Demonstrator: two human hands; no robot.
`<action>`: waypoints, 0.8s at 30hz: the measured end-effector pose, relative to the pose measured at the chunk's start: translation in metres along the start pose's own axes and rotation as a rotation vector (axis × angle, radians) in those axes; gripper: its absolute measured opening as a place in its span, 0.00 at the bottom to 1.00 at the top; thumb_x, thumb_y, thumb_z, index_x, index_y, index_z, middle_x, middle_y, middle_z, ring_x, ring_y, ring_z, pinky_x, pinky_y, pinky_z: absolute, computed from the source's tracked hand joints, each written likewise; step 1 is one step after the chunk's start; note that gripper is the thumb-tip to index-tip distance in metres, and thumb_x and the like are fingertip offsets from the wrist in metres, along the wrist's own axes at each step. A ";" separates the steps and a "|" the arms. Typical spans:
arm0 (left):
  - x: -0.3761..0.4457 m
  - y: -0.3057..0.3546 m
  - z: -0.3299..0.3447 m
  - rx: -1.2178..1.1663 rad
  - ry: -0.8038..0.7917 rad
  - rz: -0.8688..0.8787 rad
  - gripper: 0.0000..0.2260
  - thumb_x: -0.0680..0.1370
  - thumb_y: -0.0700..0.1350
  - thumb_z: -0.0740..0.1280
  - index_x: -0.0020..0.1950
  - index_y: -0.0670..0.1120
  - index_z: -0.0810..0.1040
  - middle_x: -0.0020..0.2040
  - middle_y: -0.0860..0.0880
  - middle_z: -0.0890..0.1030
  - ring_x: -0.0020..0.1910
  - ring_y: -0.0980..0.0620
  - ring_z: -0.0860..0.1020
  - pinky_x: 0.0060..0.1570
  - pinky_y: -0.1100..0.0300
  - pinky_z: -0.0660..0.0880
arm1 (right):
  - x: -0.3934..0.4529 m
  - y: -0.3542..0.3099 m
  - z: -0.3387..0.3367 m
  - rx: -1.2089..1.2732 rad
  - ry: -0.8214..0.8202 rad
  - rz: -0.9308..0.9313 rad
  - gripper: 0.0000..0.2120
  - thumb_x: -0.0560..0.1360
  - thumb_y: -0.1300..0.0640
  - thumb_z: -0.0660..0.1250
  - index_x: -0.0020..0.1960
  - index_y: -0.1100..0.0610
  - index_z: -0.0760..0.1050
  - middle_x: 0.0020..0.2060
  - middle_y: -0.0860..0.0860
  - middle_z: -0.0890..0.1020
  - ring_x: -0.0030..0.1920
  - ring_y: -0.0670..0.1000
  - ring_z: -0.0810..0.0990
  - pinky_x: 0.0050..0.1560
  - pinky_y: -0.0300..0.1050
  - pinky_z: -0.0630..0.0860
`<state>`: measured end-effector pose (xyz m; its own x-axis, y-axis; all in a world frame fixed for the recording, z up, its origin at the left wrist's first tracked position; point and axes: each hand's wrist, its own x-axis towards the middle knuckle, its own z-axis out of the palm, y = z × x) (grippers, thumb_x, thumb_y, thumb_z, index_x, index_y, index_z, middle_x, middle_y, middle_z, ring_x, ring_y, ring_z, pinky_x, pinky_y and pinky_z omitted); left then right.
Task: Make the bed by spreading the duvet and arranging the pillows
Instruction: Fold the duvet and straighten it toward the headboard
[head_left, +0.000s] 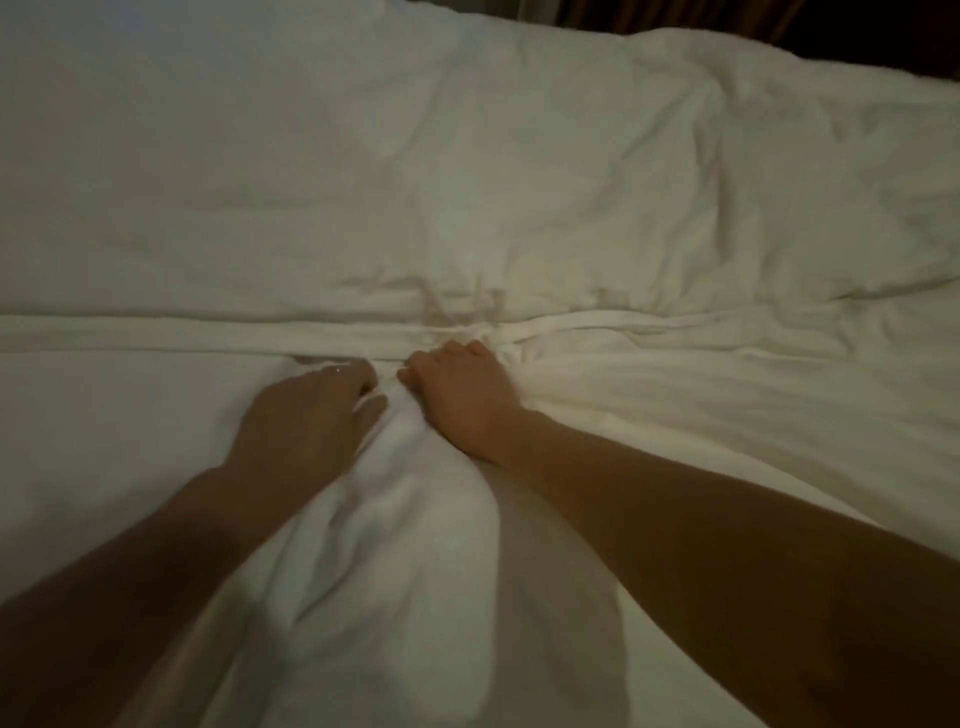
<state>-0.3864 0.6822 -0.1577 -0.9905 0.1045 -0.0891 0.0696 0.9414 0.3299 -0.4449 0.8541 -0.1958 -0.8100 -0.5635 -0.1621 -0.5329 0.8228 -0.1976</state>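
Duvet (467, 197) spread white across nearly the whole view, from 9 o'clock right round to 3, puffy and creased toward 2 o'clock. Folded hem band (156, 332) running flat from 9 o'clock to centre, then bunching into a knot of wrinkles just above the knuckles. Below that band, more white cloth pulled up into a ridge (395, 509) trailing down toward 6 o'clock. Sheet or duvet underside, hard to tell.

Left hand (306, 415) just at 7 o'clock from centre, fingers curled into the fabric under the hem, thumb laid along the ridge, so gripping cloth. Right hand (462, 395) right beside it at 5 o'clock of the bunch, fingers tucked down and clamped on the same gathered fold. Both hands nearly touching, the ridge squeezed between them, the duvet's bulk lying beyond at 12.

Progress, by the look of it: main spreading largely done, top surface roughly level. Still left: smoothing the bunched middle, flattening creases toward 2 and 3 o'clock. No pillows clearly visible, so arranging them apparently still to come. Dark strip (779, 15) at 1 o'clock, beyond the bed edge.
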 end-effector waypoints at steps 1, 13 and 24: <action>-0.005 0.004 -0.007 -0.052 0.016 -0.020 0.13 0.79 0.58 0.63 0.57 0.52 0.76 0.51 0.52 0.81 0.49 0.47 0.81 0.44 0.54 0.73 | 0.003 -0.005 -0.002 -0.007 0.004 0.033 0.15 0.84 0.51 0.51 0.61 0.53 0.74 0.57 0.53 0.81 0.59 0.56 0.74 0.60 0.50 0.62; -0.014 -0.021 0.016 0.095 -0.195 -0.273 0.06 0.83 0.44 0.57 0.51 0.46 0.72 0.49 0.45 0.80 0.49 0.42 0.80 0.43 0.55 0.69 | 0.005 -0.068 0.025 -0.022 0.181 -0.053 0.15 0.76 0.53 0.52 0.51 0.55 0.76 0.45 0.52 0.79 0.47 0.56 0.75 0.52 0.48 0.62; -0.069 -0.029 -0.093 0.140 0.363 0.013 0.10 0.68 0.40 0.64 0.44 0.46 0.84 0.31 0.45 0.81 0.25 0.43 0.79 0.25 0.57 0.74 | -0.008 -0.091 -0.076 0.166 0.484 0.112 0.19 0.80 0.47 0.51 0.38 0.52 0.73 0.25 0.52 0.78 0.26 0.58 0.76 0.28 0.46 0.68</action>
<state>-0.3309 0.6177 -0.0739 -0.9650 0.0203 0.2613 0.0735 0.9779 0.1955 -0.4088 0.7894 -0.1032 -0.9011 -0.3422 0.2663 -0.4225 0.8310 -0.3619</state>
